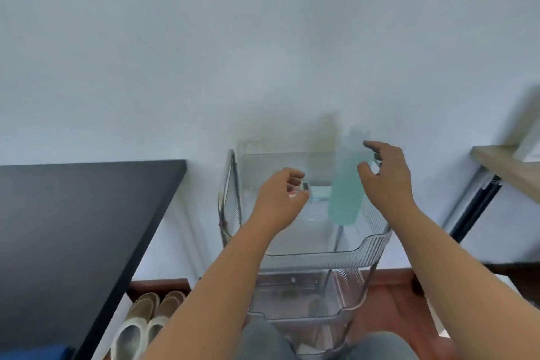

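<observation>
A clear plastic cart (315,251) with a metal frame and stacked trays stands against the wall in front of me. In its top tray a pale teal bottle (346,181) stands motion-blurred, leaning slightly. My right hand (385,178) hovers just right of the bottle with its fingers spread and loosely bent, and grips nothing. My left hand (280,199) is over the tray's left half, fingers curled, pinching a small grey piece (305,186) at its fingertips. A small light-blue item (320,193) lies just beyond that piece; blur hides what it is.
A black tabletop (73,228) fills the left. Under it a pair of beige slippers (146,321) sits on the floor. A wooden shelf edge (508,166) juts in at the right. My knees show at the bottom, close to the cart's lower trays (304,310).
</observation>
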The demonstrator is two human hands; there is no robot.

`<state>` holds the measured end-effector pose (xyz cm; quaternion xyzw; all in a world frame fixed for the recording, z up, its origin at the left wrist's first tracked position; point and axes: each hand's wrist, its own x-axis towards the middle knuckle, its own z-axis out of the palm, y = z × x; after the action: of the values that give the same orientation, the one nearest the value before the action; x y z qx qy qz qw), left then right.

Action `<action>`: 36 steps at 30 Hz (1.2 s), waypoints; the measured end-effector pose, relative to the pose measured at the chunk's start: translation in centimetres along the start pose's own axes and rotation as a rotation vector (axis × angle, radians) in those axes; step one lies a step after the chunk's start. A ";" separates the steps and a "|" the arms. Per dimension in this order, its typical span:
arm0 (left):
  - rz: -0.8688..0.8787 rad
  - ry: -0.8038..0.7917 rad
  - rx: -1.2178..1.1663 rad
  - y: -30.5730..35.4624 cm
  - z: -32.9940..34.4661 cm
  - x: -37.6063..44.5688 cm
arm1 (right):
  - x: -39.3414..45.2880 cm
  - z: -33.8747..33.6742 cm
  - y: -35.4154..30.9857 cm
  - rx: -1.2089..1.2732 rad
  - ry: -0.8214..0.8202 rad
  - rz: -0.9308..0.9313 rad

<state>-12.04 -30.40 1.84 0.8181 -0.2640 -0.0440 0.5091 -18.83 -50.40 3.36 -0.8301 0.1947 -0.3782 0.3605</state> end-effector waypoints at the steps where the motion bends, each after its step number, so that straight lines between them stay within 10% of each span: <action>1: -0.037 -0.039 -0.013 0.0 1.0 1.2 | 0.8 -0.3 0.4 0.022 0.012 0.021; 19: -0.175 -0.174 -0.100 -1.3 12.5 10.3 | 7.7 0.2 3.1 0.061 -0.332 0.121; 36: -0.198 -0.043 0.228 -2.9 4.0 5.5 | 5.1 4.8 -2.5 0.121 -0.593 0.049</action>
<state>-7.58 -35.24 -1.44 0.8915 -0.1962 -0.0814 0.4001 -11.79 -49.67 5.52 -0.8763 0.0781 -0.1213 0.4596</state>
